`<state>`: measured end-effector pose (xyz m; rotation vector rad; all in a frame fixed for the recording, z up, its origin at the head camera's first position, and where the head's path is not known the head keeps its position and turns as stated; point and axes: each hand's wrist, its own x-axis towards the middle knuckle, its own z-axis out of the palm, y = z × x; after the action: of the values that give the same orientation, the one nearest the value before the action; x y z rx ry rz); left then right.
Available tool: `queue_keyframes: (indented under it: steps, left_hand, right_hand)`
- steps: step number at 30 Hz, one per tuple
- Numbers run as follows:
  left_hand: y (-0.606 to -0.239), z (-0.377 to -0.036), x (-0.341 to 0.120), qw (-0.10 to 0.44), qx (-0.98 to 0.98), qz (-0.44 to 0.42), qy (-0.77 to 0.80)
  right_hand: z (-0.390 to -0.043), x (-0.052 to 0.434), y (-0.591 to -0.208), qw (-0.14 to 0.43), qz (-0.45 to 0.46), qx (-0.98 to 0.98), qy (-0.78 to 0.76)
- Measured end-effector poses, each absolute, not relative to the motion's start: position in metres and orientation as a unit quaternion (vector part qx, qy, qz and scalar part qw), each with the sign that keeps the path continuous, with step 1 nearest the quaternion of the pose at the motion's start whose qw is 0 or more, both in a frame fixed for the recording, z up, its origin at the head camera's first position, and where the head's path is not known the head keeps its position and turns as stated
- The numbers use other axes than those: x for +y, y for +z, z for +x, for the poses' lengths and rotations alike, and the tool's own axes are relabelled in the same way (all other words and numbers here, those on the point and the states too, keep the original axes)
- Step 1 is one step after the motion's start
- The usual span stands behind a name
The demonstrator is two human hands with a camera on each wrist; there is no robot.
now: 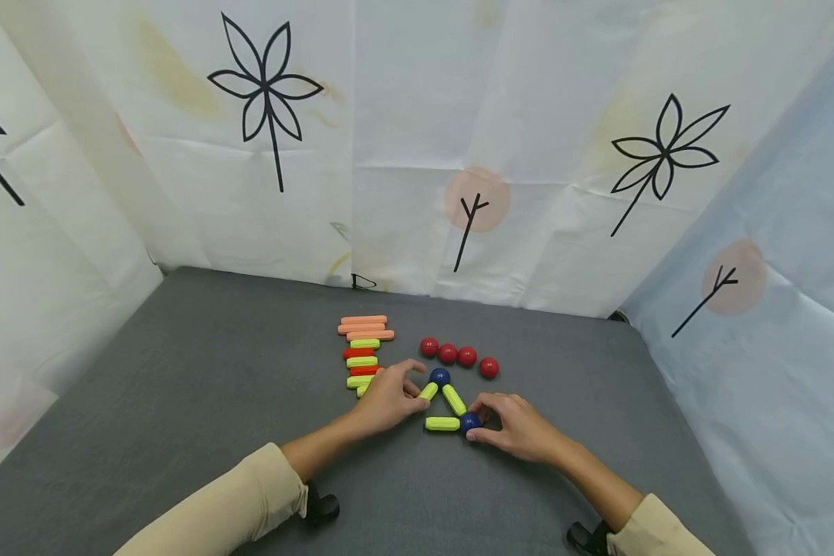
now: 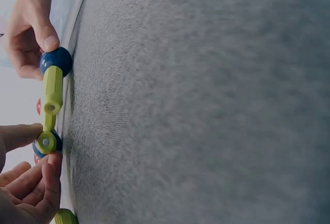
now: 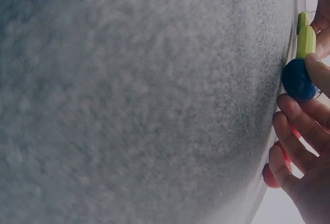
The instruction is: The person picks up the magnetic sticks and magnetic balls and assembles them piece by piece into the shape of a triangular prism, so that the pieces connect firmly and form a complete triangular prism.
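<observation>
Magnetic rods and balls make an open shape on the grey table. At its top sits a blue ball [image 1: 440,378]; a second blue ball [image 1: 469,422] lies lower right. One yellow-green rod [image 1: 455,400] joins the two balls. Another yellow-green rod [image 1: 442,424] points left from the lower ball, its far end free. From the upper ball a third yellow-green rod [image 1: 428,391] slants down-left, and my left hand [image 1: 391,397] pinches its lower end between thumb and finger. My right hand [image 1: 517,425] holds the lower blue ball between thumb and fingertips.
Behind the shape, several red balls [image 1: 467,356] lie in a row. To the left, orange rods [image 1: 364,327] sit above a column of yellow-green and red rods [image 1: 360,353], partly covered by my left hand. White printed cloth [image 1: 403,154] encloses the grey table [image 1: 201,371].
</observation>
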<state>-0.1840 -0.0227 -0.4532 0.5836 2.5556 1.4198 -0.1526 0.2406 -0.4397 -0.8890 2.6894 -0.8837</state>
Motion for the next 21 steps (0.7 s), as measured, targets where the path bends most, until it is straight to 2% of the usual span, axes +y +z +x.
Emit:
queue_keyframes:
  steps: [10, 18, 21]
  left_hand:
    - [-0.455, -0.194, -0.018, 0.087, 0.842, 0.208, 0.490]
    - [-0.450, -0.219, -0.013, -0.010, 0.841, 0.210, 0.498]
    - [-0.449, -0.231, -0.011, -0.020, 0.851, 0.221, 0.476]
  right_hand:
    - [-0.151, 0.246, -0.439, 0.081, -0.287, 0.907, -0.296]
    - [-0.151, 0.246, -0.439, 0.088, -0.283, 0.909, -0.295]
    - [-0.151, 0.246, -0.439, 0.089, -0.283, 0.908, -0.295]
